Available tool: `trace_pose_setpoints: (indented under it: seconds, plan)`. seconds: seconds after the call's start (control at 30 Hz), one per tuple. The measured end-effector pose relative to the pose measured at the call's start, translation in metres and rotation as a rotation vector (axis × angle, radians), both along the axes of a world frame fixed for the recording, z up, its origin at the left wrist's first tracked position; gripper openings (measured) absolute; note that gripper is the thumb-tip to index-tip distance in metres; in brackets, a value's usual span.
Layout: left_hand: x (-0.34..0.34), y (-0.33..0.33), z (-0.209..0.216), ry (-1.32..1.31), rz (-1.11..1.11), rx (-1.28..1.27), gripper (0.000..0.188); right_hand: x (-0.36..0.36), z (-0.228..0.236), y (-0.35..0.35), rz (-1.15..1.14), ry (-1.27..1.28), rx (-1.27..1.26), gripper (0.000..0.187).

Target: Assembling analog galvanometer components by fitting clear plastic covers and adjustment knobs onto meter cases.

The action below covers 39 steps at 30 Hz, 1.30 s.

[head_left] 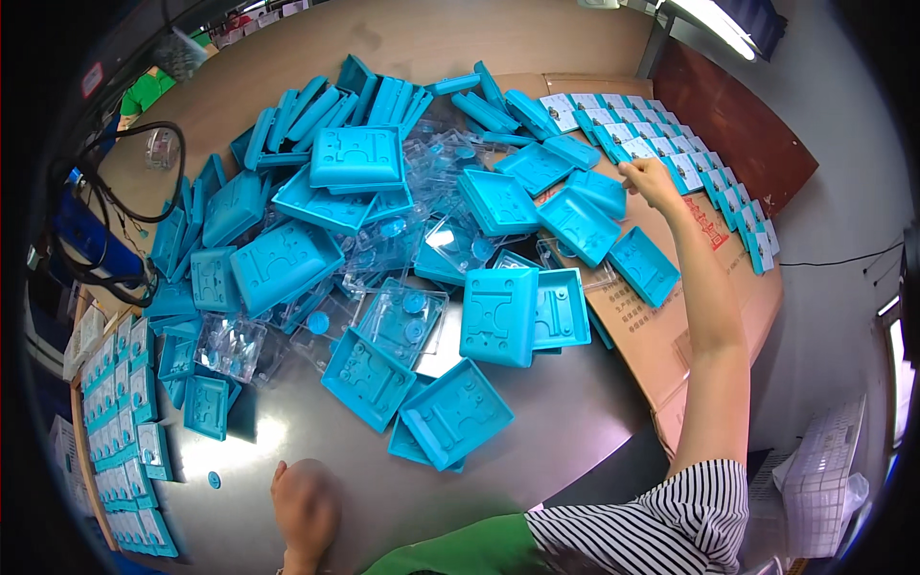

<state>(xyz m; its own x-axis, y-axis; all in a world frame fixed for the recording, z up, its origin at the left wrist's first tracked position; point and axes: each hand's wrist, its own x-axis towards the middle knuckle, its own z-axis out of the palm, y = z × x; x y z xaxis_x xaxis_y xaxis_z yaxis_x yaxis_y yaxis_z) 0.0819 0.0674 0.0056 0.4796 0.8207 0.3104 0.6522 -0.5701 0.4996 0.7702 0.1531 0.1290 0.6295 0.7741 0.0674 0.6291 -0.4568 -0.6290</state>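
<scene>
My right hand (pixel 654 184) reaches far out over the brown cardboard at the right. Its fingers are curled in a pinch beside rows of teal pieces with white faces (pixel 686 172); whatever the fingertips hold, if anything, is hidden. My left hand (pixel 305 506) hovers low over the grey metal table (pixel 546 422) near the front edge. It is smeared by motion, so its fingers do not show clearly. Between the hands spreads a large heap of teal plastic trays (pixel 458 412), mixed with clear plastic covers (pixel 230 347).
More teal-and-white pieces stand in rows (pixel 120 431) along the left edge. A small teal disc (pixel 214 479) lies near my left hand. Black cables (pixel 96 192) hang at the upper left. A white plastic crate (pixel 822 470) stands at the lower right.
</scene>
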Motion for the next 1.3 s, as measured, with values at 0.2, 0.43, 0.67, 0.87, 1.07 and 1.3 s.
trace_pose_setpoints:
  seconds: [0.2,0.43,0.67,0.87,1.07,1.3]
  plan:
    - [0.015,-0.003,0.006,0.104,0.028,0.018,0.030,0.071,-0.046,0.045,0.097,-1.005,-0.185,0.031]
    - [0.030,-0.003,0.008,0.183,0.075,0.037,0.027,0.100,-0.067,0.125,-0.010,-1.184,-0.615,0.043]
    - [0.024,-0.003,0.003,0.249,0.107,0.031,0.030,0.115,-0.060,0.150,0.008,-1.155,-0.645,0.024]
    - [0.021,-0.002,-0.001,0.236,0.121,-0.012,0.032,0.107,-0.073,0.097,-0.113,-1.258,-0.406,0.016]
    - [0.024,0.001,0.001,0.241,0.084,-0.011,0.034,0.095,-0.055,0.016,0.036,-1.268,-0.225,0.026]
    - [0.017,0.002,0.003,0.253,0.039,0.012,0.036,-0.048,-0.001,-0.072,0.241,-1.222,0.164,0.027]
